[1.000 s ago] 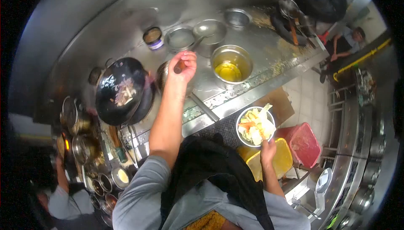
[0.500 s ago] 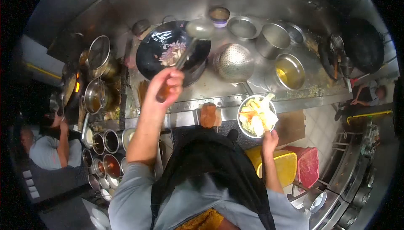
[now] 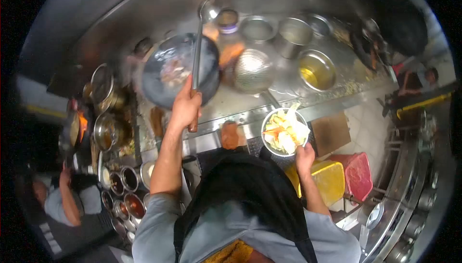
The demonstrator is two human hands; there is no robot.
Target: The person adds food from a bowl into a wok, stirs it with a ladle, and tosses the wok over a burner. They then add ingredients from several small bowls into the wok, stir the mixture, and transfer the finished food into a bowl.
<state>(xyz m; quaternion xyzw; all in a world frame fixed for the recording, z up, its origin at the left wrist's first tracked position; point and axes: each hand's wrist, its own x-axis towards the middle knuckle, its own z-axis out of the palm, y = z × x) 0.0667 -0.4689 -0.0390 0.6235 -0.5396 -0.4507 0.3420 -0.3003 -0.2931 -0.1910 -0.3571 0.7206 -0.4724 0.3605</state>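
Observation:
Wrapped round the wooden handle of a ladle (image 3: 197,54), my left hand (image 3: 186,106) is in front of the wok (image 3: 156,87). The ladle's bowl is raised beyond the wok's far rim. Steam or blur softens the chopped pieces (image 3: 175,72) in the wok, pale and purplish. My right hand (image 3: 304,158) grips the near rim of a white bowl (image 3: 269,146). Cut cabbage (image 3: 288,135) with some orange slices fills that bowl. A perforated strainer (image 3: 252,70) rests on the stove just beyond it, its handle pointing towards the bowl.
Orange flame (image 3: 231,54) shows between wok and strainer. A pot of yellow liquid (image 3: 317,70) and other metal pots stand to the right. Yellow (image 3: 329,183) and red bins (image 3: 356,171) are low right. Sauce containers (image 3: 134,205) and a co-worker (image 3: 70,203) are at left.
The ladle has swung up and away from over the wok, its handle now nearly upright. Flame has appeared beside the wok, and its contents look hazier. The bowl remains in my right hand.

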